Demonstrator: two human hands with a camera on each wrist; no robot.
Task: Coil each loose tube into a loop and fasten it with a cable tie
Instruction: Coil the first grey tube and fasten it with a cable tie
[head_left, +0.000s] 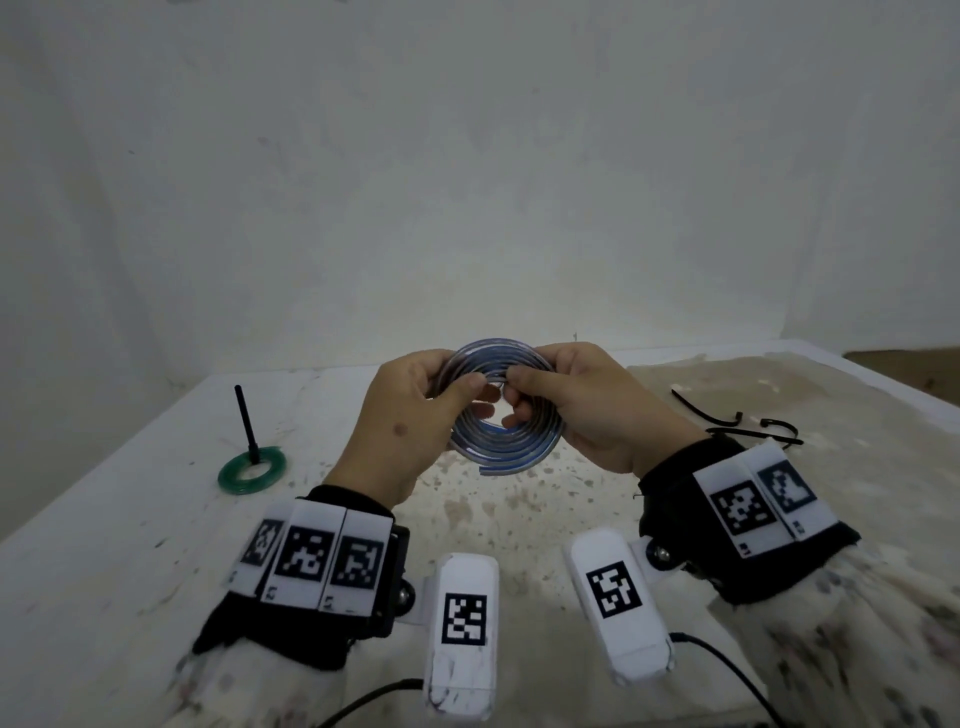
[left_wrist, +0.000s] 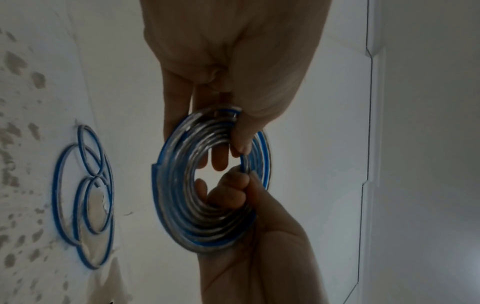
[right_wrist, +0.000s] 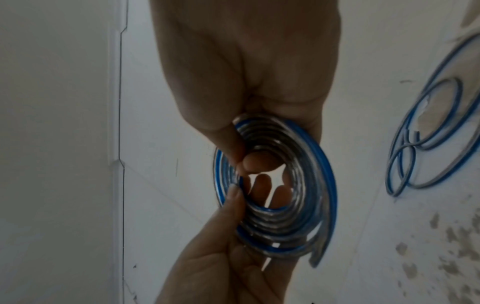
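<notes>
A clear tube with a blue stripe, wound into a flat spiral coil (head_left: 511, 447), is held upright above the table between both hands. My left hand (head_left: 467, 397) grips its left side, thumb in front and fingers behind (left_wrist: 219, 158). My right hand (head_left: 524, 389) pinches the inner turns near the coil's centre (right_wrist: 255, 162). The outer tube end (head_left: 485, 472) hangs free at the bottom. A second blue tube (left_wrist: 83, 195) lies in loose loops on the table. Black cable ties (head_left: 727, 421) lie to the right.
A green coiled tube (head_left: 252, 472) with a black cable tie standing up from it (head_left: 245, 421) lies at the left of the stained white table (head_left: 130, 519). A white wall rises close behind the table. Camera cables trail near the front edge.
</notes>
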